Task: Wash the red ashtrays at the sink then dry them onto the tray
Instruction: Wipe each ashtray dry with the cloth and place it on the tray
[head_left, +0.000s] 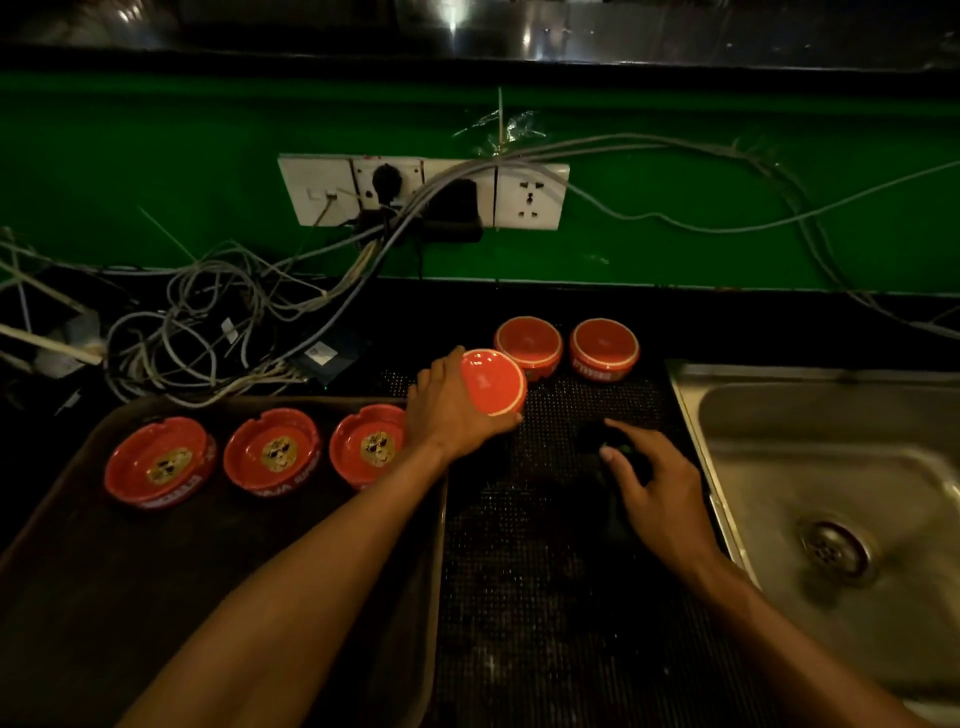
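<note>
My left hand grips a red ashtray by its rim, tilted with its underside facing me, above the black rubber mat. Two more red ashtrays stand upside down at the mat's far edge. Three red ashtrays sit upright in a row on the dark tray at the left. My right hand hovers low over the mat, fingers spread on a dark object that I cannot identify. The steel sink lies at the right.
A green wall with a white socket strip rises behind the counter. A tangle of grey cables lies at the back left. The sink drain shows in the basin.
</note>
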